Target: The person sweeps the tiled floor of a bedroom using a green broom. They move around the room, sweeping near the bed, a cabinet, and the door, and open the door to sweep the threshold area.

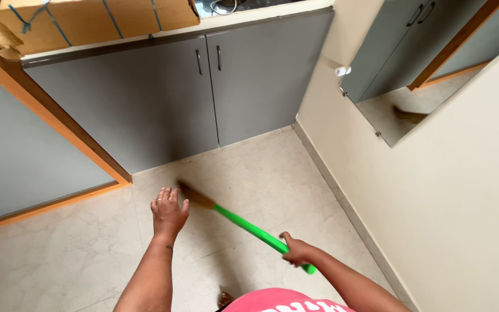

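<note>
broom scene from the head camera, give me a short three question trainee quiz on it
1. True or false: the right hand grips the broom by its green handle.
2. What is the left hand doing? A) gripping the broom B) held open over the floor tiles, holding nothing C) pulling a cabinet door handle
3. Fill in: the broom's bristle end points toward the grey ____.

Key: 1 true; 2 B; 3 cabinet doors
</note>
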